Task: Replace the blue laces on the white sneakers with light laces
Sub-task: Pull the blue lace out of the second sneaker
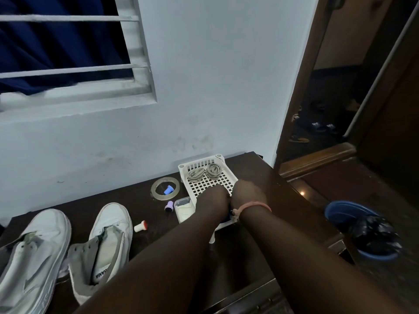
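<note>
Our forearms cross the dark table (260, 168); both hands, left (212, 200) and right (248, 192), meet over the near end of the white basket (226, 177), and we cannot tell their grip. Two light lace coils (205, 172) lie at its far end. Both unlaced sneakers (68, 245) sit left, toes toward the wall.
</note>
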`<act>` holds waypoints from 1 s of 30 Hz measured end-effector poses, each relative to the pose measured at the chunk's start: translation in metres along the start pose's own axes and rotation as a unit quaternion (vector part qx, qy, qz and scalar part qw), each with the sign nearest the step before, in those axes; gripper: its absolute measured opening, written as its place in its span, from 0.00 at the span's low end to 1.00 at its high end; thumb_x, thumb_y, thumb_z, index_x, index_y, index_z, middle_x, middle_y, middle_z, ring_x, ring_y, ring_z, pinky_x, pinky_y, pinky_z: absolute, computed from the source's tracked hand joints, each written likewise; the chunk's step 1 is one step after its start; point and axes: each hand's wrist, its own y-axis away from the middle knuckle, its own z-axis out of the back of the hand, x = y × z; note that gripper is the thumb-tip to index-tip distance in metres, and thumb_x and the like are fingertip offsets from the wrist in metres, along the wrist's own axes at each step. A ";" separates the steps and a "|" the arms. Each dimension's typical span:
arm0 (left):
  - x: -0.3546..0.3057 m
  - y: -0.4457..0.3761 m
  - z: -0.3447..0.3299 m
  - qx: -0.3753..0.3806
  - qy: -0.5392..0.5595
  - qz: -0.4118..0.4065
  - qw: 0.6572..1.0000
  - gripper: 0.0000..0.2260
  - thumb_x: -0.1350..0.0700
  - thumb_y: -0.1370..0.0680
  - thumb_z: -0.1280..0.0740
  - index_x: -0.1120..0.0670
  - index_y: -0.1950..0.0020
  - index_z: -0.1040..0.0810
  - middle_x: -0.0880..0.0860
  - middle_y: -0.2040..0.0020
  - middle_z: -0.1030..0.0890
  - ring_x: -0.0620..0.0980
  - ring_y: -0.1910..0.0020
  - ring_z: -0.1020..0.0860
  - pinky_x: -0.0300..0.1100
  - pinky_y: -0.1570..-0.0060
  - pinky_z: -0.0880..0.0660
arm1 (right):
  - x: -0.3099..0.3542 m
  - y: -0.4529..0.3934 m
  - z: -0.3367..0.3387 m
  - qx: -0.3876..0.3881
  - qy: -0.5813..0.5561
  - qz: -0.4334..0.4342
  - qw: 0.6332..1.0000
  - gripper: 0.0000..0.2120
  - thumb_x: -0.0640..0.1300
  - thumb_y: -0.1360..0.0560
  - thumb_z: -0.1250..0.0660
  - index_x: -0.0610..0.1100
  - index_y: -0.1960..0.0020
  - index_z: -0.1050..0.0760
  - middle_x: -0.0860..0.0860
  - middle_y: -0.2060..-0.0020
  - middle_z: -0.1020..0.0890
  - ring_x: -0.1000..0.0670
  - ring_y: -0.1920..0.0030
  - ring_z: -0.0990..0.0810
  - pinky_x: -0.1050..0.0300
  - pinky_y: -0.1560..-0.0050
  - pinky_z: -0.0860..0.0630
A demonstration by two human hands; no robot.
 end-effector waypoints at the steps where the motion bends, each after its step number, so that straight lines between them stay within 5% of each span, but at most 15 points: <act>1: 0.002 0.001 0.003 -0.011 -0.001 -0.003 1.000 0.03 0.58 0.27 0.31 0.54 0.56 0.17 0.55 0.57 0.16 0.57 0.52 0.17 0.47 0.53 0.22 | 0.004 0.001 0.001 -0.012 0.006 0.009 1.000 0.09 0.41 0.25 0.35 0.42 0.45 0.21 0.44 0.48 0.17 0.42 0.47 0.17 0.54 0.53 0.24; 6: 0.026 -0.003 0.020 -0.082 0.059 0.037 0.994 0.05 0.59 0.26 0.33 0.53 0.55 0.17 0.53 0.56 0.16 0.56 0.52 0.17 0.46 0.55 0.22 | 0.034 -0.008 -0.004 -0.010 -0.029 0.049 0.998 0.04 0.37 0.26 0.35 0.42 0.53 0.23 0.43 0.53 0.17 0.41 0.49 0.17 0.54 0.57 0.24; 9: 0.053 -0.014 0.031 -0.127 0.101 0.079 0.984 0.12 0.61 0.23 0.35 0.53 0.44 0.17 0.55 0.44 0.17 0.56 0.43 0.20 0.43 0.50 0.27 | 0.055 -0.024 -0.017 -0.017 -0.130 0.022 0.991 0.05 0.39 0.28 0.33 0.43 0.61 0.27 0.45 0.64 0.21 0.42 0.57 0.18 0.60 0.67 0.31; 12: 0.076 -0.029 0.035 -0.140 0.104 0.086 0.981 0.16 0.61 0.22 0.37 0.53 0.36 0.19 0.56 0.37 0.19 0.55 0.36 0.23 0.43 0.42 0.28 | 0.071 -0.042 -0.030 -0.037 -0.239 -0.032 0.970 0.05 0.42 0.28 0.31 0.40 0.61 0.24 0.48 0.69 0.24 0.43 0.61 0.22 0.60 0.67 0.34; 15: 0.085 -0.041 0.032 -0.129 0.104 0.070 0.984 0.17 0.61 0.22 0.36 0.51 0.36 0.19 0.58 0.37 0.22 0.54 0.35 0.24 0.42 0.45 0.29 | 0.078 -0.056 -0.039 -0.051 -0.278 -0.068 0.957 0.08 0.46 0.26 0.30 0.41 0.57 0.22 0.45 0.60 0.17 0.42 0.53 0.18 0.60 0.61 0.30; 18: 0.093 -0.060 0.028 -0.123 0.070 0.049 0.989 0.15 0.61 0.24 0.38 0.50 0.41 0.18 0.60 0.41 0.23 0.56 0.45 0.20 0.42 0.55 0.27 | 0.091 -0.078 -0.051 -0.045 -0.248 -0.062 0.966 0.10 0.46 0.23 0.32 0.39 0.51 0.21 0.42 0.51 0.16 0.41 0.47 0.17 0.56 0.54 0.26; 27: 0.109 -0.068 0.026 -0.104 -0.031 -0.004 0.994 0.05 0.61 0.26 0.35 0.52 0.58 0.25 0.55 0.51 0.31 0.58 0.57 0.21 0.45 0.64 0.30 | 0.106 -0.100 -0.076 -0.054 -0.217 -0.071 0.972 0.08 0.41 0.27 0.32 0.39 0.49 0.22 0.42 0.51 0.17 0.42 0.49 0.17 0.56 0.57 0.26; 30: 0.114 -0.067 0.024 -0.112 -0.003 -0.013 0.994 0.07 0.61 0.27 0.32 0.54 0.50 0.19 0.55 0.48 0.29 0.58 0.56 0.21 0.45 0.62 0.26 | 0.106 -0.099 -0.080 -0.061 -0.217 -0.073 0.972 0.08 0.44 0.23 0.33 0.39 0.51 0.22 0.42 0.51 0.17 0.41 0.48 0.18 0.57 0.58 0.30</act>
